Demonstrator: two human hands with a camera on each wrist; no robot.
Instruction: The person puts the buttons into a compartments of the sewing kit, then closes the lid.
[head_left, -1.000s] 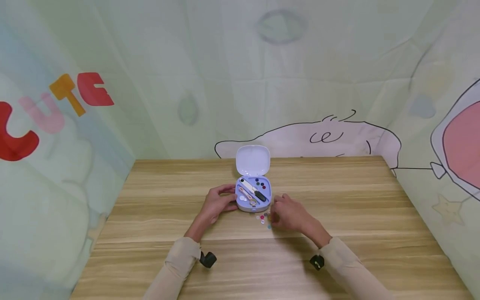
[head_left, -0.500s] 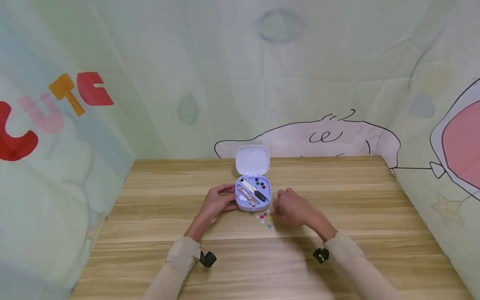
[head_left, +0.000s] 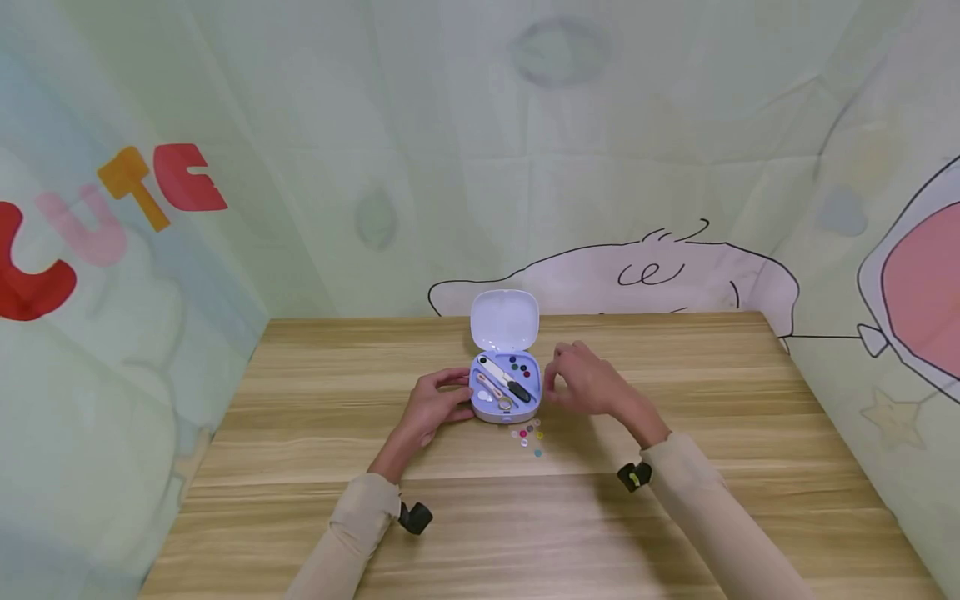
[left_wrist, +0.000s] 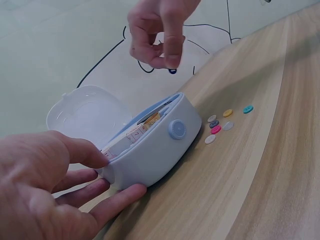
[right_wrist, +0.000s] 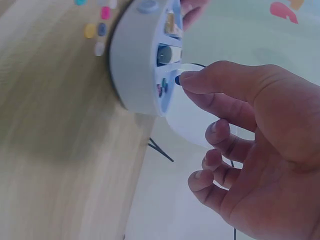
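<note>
A light-blue sewing box (head_left: 487, 415) stands with its white lid (head_left: 506, 321) raised. My left hand (head_left: 429, 410) holds the box's left side, with one digit on the rim and others against the wall, as the left wrist view shows. Just right of the box is my right hand (head_left: 588, 379), raised off the table. Its thumb and index finger pinch a small dark-blue button (right_wrist: 177, 80); the other fingers are loosely bent. Inside the box lie several dark buttons (head_left: 517, 367), a white tool with a black end (head_left: 506, 379) and a pinkish strip with numbers (left_wrist: 132, 137).
Several loose buttons (head_left: 523, 434), pink, yellow, grey, clear and teal, lie on the wooden table (head_left: 337, 358) before the box's front right corner. A printed curtain (head_left: 337, 167) hangs behind the table's back edge.
My right hand has moved from beside the loose buttons up and away from me, to the box's right side, with a button pinched. The left hand and the box have stayed put.
</note>
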